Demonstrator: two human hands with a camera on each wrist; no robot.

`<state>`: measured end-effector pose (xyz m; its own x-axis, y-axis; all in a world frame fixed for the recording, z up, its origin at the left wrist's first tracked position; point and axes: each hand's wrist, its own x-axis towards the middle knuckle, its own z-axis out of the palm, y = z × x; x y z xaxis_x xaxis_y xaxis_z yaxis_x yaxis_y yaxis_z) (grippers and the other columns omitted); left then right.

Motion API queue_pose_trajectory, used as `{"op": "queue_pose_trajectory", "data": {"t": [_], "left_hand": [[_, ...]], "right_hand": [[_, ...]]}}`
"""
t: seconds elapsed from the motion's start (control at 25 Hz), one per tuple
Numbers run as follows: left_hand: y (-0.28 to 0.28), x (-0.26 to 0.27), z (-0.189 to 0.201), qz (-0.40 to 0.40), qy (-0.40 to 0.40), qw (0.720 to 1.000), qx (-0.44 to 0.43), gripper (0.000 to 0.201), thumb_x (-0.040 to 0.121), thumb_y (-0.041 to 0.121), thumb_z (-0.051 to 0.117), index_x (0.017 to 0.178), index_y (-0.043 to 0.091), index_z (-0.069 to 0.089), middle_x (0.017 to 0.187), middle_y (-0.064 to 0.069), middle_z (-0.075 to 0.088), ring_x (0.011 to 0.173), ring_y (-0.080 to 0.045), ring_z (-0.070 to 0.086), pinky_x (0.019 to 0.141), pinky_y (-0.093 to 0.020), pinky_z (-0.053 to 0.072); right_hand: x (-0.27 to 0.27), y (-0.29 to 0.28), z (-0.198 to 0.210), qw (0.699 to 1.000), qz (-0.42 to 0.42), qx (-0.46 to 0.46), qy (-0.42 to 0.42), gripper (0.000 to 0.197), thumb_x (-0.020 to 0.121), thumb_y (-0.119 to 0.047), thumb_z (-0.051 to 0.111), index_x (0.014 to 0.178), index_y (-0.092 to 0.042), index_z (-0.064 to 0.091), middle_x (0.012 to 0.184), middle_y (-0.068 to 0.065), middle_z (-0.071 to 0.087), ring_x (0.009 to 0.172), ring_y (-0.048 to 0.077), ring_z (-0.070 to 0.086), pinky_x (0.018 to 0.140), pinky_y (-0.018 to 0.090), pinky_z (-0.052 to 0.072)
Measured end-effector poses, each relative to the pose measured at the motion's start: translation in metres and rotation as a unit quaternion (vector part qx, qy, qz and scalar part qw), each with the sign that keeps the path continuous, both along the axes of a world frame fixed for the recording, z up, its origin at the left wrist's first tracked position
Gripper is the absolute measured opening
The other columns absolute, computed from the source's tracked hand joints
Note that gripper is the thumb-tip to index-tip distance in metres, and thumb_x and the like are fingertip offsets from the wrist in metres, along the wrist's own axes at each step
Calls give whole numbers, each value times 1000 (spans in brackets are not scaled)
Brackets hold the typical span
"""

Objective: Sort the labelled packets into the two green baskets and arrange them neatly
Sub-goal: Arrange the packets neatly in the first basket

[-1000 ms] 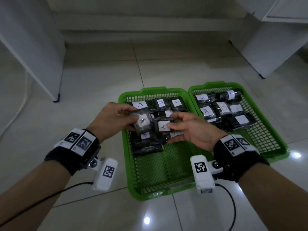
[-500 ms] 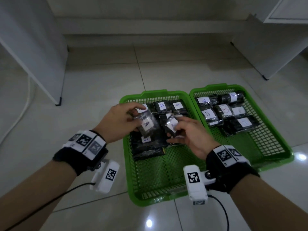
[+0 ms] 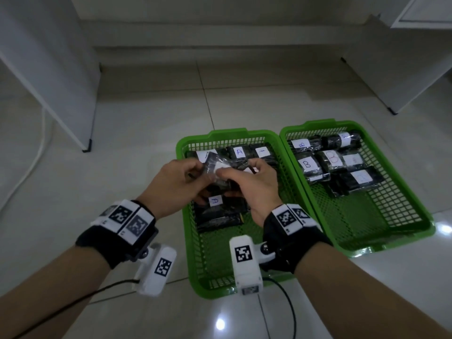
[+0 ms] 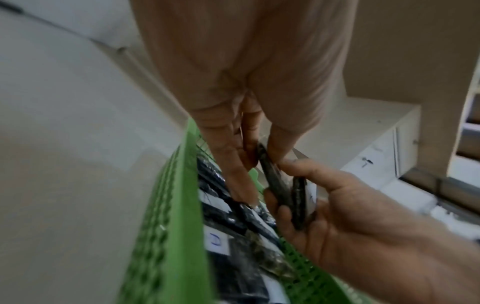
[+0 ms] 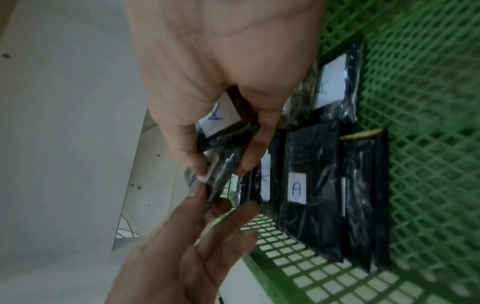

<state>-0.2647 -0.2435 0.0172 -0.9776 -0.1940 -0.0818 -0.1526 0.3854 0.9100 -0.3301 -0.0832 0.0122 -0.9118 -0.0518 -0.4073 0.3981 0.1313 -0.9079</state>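
Observation:
Two black packets with white labels are pressed together above the left green basket. My left hand pinches them from the left and my right hand grips them from the right. Seen edge-on in the left wrist view, the two packets sit between my left fingertips and the right hand's fingers. In the right wrist view my right hand clamps the packets between thumb and fingers. Below lie packets marked A. The right green basket holds packets marked B.
Both baskets stand side by side on a pale tiled floor. Their near halves are bare mesh. A white cabinet leg stands at the left and another white unit at the back right. A white cable runs along the floor.
Each hand held its own packet a second ago. The hands have closed together and moved a little towards the basket's far end, so the two packets now lie against each other.

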Motion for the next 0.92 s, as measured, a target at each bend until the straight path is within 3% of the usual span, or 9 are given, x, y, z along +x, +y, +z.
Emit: {"op": "queue_pose_trajectory", "data": {"t": [0.08,0.16,0.32,0.44,0.52,0.68,0.76,0.84,0.92], "left_hand": [[-16,-1,-7,-6,78,970,-231,31,86,44,69,102,18,66,92,7,68,81,-10,66,73,-28,55],[-32,-5,-15,-38,103,933,-344,50,79,54,60,113,17,65,108,2,66,102,-17,60,88,-40,52],[-37,-12,-29,-150,32,899,-410,86,66,71,49,137,23,54,146,1,50,144,-23,35,119,-56,22],[-30,-17,-34,-152,21,881,-448,86,64,71,53,138,26,53,152,3,42,152,-20,18,122,-57,-2],[-29,-22,-35,-159,27,871,-464,80,67,70,57,134,25,54,151,2,44,152,-21,19,121,-57,-6],[-28,-35,-35,-169,33,867,-467,68,77,66,63,132,27,54,150,3,45,149,-20,26,123,-54,-1],[-30,-37,-38,-161,40,884,-436,60,78,60,67,127,28,56,143,8,50,141,-15,37,123,-51,3],[-29,-37,-45,-154,50,900,-405,56,75,57,65,122,28,56,135,9,52,135,-14,43,123,-52,3],[-26,-36,-53,-141,60,912,-381,61,72,58,58,124,27,52,134,7,51,134,-18,44,122,-55,0]], "right_hand": [[-4,-6,-12,996,10,80,43,51,45,-28,95,85,-20,65,87,4,75,73,24,75,61,43,64],[-7,-11,-16,972,76,205,86,45,47,-34,94,80,-21,66,84,-4,72,73,15,70,64,33,60],[-10,-31,-19,951,136,263,94,41,51,-37,94,82,-22,71,81,-7,72,72,10,69,65,31,62],[-10,-33,-21,948,150,254,117,41,56,-48,93,78,-22,70,75,-10,71,68,5,68,59,25,58],[-11,-25,-17,946,128,253,158,44,59,-55,90,74,-21,66,71,-11,69,64,3,65,54,19,51],[-24,6,-14,971,76,214,80,54,74,-71,72,81,-17,65,80,-4,70,65,12,66,68,36,62],[-32,26,-13,988,54,147,-11,51,90,-60,62,104,-11,64,88,6,68,62,15,62,57,29,59],[-36,38,-7,995,6,24,-101,35,103,-31,56,122,-2,58,104,18,66,72,22,64,55,30,59],[-33,43,-4,989,-23,-34,-141,16,103,-9,52,109,3,61,104,22,63,80,30,64,65,40,63]]}}
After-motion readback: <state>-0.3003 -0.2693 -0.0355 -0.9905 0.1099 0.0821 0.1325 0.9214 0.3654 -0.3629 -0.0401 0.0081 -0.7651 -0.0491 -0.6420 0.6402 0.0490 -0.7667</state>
